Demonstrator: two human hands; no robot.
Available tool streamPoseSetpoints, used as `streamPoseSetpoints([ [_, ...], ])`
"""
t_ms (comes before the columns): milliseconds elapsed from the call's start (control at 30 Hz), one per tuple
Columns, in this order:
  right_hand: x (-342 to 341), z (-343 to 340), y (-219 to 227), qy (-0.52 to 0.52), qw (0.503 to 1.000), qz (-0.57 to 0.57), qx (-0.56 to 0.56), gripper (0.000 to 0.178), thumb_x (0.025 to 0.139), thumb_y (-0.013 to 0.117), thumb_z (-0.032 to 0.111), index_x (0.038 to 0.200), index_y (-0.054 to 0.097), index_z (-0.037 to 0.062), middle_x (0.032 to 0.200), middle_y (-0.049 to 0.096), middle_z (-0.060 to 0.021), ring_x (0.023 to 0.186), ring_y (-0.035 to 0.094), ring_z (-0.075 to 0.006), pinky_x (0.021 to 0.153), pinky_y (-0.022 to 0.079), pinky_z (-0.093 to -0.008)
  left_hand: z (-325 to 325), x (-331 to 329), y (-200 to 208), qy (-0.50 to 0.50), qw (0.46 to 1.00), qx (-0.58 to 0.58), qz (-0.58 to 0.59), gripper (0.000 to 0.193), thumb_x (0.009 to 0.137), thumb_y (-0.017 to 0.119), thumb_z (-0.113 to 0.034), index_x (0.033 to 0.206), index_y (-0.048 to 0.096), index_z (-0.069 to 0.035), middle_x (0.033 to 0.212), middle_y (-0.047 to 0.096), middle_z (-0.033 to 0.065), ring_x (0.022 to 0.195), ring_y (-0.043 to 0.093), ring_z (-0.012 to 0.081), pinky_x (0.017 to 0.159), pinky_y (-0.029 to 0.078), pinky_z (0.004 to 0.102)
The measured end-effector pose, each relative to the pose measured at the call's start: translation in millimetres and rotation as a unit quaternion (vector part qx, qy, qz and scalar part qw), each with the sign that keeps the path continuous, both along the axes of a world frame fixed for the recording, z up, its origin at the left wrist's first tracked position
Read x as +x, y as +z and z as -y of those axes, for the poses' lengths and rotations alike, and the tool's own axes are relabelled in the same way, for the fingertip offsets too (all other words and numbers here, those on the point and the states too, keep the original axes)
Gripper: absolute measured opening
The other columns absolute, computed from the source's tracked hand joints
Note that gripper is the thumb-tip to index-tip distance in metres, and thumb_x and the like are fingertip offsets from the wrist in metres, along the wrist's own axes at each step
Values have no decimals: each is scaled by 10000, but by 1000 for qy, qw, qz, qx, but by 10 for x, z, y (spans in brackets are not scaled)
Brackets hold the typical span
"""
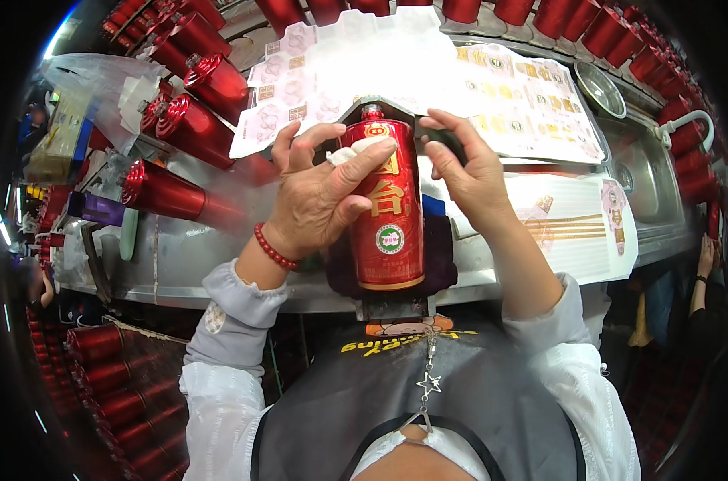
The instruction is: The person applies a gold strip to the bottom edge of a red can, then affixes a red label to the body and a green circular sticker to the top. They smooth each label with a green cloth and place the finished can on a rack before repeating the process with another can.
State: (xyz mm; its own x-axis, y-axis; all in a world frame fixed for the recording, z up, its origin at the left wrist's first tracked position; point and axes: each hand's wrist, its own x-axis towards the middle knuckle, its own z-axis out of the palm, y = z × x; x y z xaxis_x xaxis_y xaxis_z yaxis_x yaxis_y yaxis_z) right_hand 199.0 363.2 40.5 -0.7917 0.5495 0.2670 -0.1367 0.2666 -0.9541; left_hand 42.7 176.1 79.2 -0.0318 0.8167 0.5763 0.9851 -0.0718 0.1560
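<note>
A red bottle (389,216) with gold characters and a round green-and-white emblem lies in front of me, its neck pointing away. My left hand (320,180) reaches over the bottle's left side and upper front. Under its fingers a small white cloth (349,152) is pressed against the bottle; its other fingers are spread. On the bottle's upper right is my right hand (470,172), with bent fingers and thumb around a dark piece (444,138) whose kind I cannot make out. A dark folded cloth (440,256) lies beneath the bottle.
Sheets of printed labels (532,104) cover the far side of the metal table (300,297). Several red bottles (196,128) lie at the left, with more along the back. A sink (649,172) and a metal bowl (600,90) are at the right.
</note>
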Motion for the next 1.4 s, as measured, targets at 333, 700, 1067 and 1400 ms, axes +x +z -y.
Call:
streamPoseSetpoints([
  [333,355,208,-14,-65,985,-45,-155,203,1020,629,175,1145,605,17,958,683,-27,857,600,-64,739,510,-228,87,458,83,-53,990,-59,-112,631,991,360,-691,1303,687,-251,1054,731,-69,1196,480,204,1208,82,553],
  [700,252,257,-60,-78,996,11,-52,214,1010,659,211,1106,615,25,945,666,-25,879,583,-59,762,503,-238,422,993,-184,157,982,-62,-80,736,822,746,-578,1415,606,-167,1364,633,65,1424,351,333,1195,51,599],
  [1067,387,363,-168,-19,988,-26,-151,203,1023,645,193,1119,600,20,949,657,-5,857,574,-53,766,491,-219,416,601,-63,69,996,-62,-16,916,898,394,-832,1476,519,-133,1250,685,63,1422,326,322,1211,16,596],
  [1400,421,325,-127,-25,994,-1,-108,227,1041,608,162,1216,591,18,1002,669,-40,891,601,-88,802,505,-240,145,420,175,20,992,-97,-85,622,1035,363,-630,1388,639,-199,1112,729,18,1315,429,255,1212,66,553],
])
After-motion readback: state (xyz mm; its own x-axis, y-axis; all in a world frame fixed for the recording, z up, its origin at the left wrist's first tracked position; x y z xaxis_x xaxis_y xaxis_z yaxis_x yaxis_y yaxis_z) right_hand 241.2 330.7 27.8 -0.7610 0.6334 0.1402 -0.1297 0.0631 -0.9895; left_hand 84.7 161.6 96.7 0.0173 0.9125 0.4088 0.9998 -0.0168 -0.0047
